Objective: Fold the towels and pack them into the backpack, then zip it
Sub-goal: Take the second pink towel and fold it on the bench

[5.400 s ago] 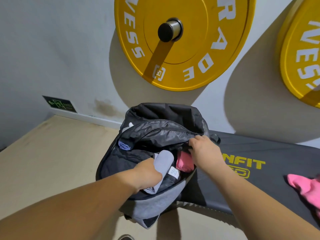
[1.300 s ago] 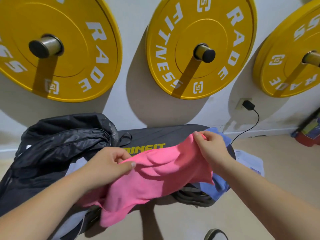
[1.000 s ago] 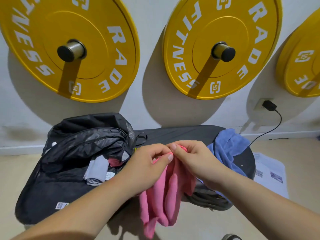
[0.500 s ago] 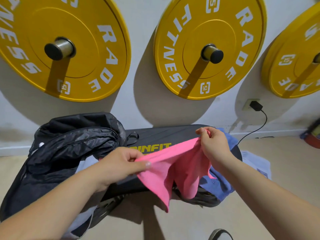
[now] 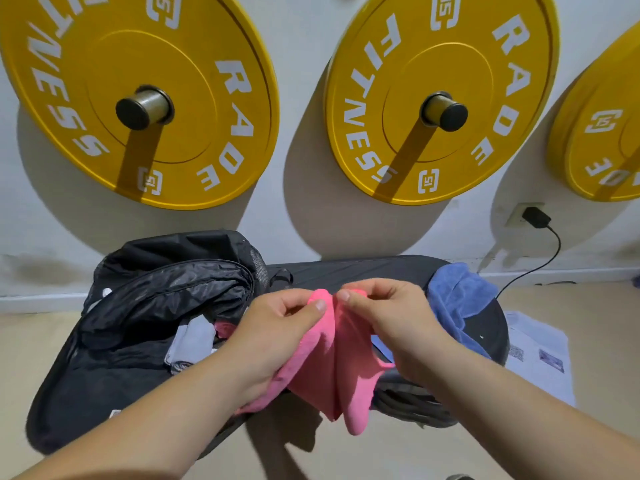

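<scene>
Folding stage, pink towel. Half a second ago your hands held the pink towel (image 5: 332, 362) stretched wide between them; now your left hand (image 5: 277, 327) and right hand (image 5: 391, 320) have come together at the centre of the frame, thumbs almost touching. Each hand is closed in a pinch on an upper corner of the towel, and the cloth hangs below them in two doubled flaps over the front edge of the counter (image 5: 346, 268). The corners have met, so a fold in half appears to be made; the lower ends hang uneven, one tail lower than the other, and probably want squaring before the next fold.

Left of centre, the backpack (image 5: 145, 306) lies on the counter with its main opening facing you, unzipped. A folded grey towel (image 5: 194, 341) and a sliver of a second pink cloth (image 5: 223, 329) show in the mouth, so some packing is already done.

At right of centre, a blue towel (image 5: 457, 299) lies crumpled and unfolded on the counter's end, just behind your right wrist. By this evidence the task is near its midpoint: one towel in hand, one waiting, the zip untouched.

Upper frame: yellow weight plates (image 5: 145, 98) on wall pegs. Far right: a charger (image 5: 535, 216) plugged into the wall, and printed papers (image 5: 540, 362) on the floor.
</scene>
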Available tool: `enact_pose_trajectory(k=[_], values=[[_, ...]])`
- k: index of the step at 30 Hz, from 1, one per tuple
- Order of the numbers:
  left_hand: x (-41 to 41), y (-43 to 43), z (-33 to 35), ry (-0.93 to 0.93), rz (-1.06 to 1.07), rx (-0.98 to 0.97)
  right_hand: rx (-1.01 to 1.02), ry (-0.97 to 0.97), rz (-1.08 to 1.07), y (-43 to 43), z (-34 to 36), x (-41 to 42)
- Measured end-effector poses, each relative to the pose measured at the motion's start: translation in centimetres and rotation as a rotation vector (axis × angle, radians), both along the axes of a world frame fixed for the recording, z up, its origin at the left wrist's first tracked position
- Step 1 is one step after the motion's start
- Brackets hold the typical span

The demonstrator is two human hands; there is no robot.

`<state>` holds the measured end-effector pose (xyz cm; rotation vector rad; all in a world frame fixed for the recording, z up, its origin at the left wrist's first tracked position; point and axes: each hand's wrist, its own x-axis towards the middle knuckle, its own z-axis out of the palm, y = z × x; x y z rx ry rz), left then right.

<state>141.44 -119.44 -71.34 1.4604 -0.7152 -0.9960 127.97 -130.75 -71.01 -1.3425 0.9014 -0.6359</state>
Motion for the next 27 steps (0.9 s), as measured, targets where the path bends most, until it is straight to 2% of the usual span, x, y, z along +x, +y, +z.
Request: enact_pose_trajectory(k=[5,8,13,23,27], values=[[-0.4,0.0,0.3,-0.126,0.014,-0.005,0.14,-0.051,0.048,1.0,0.6,0.6],[-0.2,0.3,0.5,-0.189,0.061,-0.011,0.142,-0.011,0.041,1.1,0.7,0.6],[-1.0,0.2,0.3,-0.352,-0.021,0.01,0.175,0.008,0.037,1.0,1.0,0.5],[-0.7,0.1,0.4,-0.437,0.041,0.037,0.215,0.018,0.028,1.2,1.6,0.2],[-1.2,0.1,0.4,-0.462,0.0,0.027,0.288,-0.013,0.062,1.5,1.2,0.5]])
